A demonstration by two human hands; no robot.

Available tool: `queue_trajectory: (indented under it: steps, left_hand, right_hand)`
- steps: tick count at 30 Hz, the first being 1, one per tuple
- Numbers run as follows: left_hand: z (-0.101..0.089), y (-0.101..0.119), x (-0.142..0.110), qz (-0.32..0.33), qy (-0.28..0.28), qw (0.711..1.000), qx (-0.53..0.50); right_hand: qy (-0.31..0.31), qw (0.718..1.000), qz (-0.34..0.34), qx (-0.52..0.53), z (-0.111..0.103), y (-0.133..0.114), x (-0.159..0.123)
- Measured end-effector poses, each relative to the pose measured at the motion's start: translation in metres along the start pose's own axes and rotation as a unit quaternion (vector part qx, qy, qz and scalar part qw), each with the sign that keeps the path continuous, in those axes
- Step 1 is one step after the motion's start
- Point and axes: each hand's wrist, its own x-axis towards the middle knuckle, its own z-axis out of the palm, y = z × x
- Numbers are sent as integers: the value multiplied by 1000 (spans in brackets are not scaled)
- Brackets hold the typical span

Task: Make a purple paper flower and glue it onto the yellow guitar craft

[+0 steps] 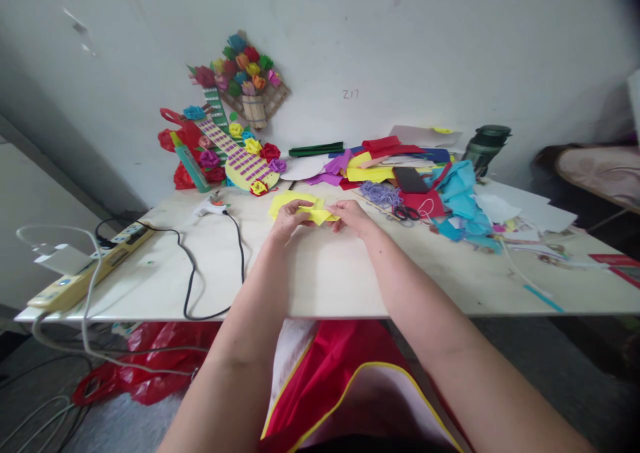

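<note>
Between my two hands, just above the white table, is a piece of yellow crepe paper with folds in it. My left hand grips its left side, thumb on top and fingers curled beneath. At the right edge my right hand pinches the same paper between thumb and fingers. Another part of yellow paper shows behind my left hand; whether it is joined to the held piece I cannot tell.
A hot glue gun with a black cord lies left, near a power strip. Behind stand paper-flower decorations and a glue bottle. To the right are scissors, purple yarn, a phone, coloured paper and a dark bottle.
</note>
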Motion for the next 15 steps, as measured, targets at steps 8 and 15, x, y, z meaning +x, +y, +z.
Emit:
queue_trajectory:
  steps: [8,15]
  left_hand:
    - [0,-1,1,3,9,1000,24]
    - [2,1,0,-19,-12,999,29]
  right_hand:
    - [8,999,23,-35,1,-3,-4]
    - [0,999,33,-15,0,-2,-4]
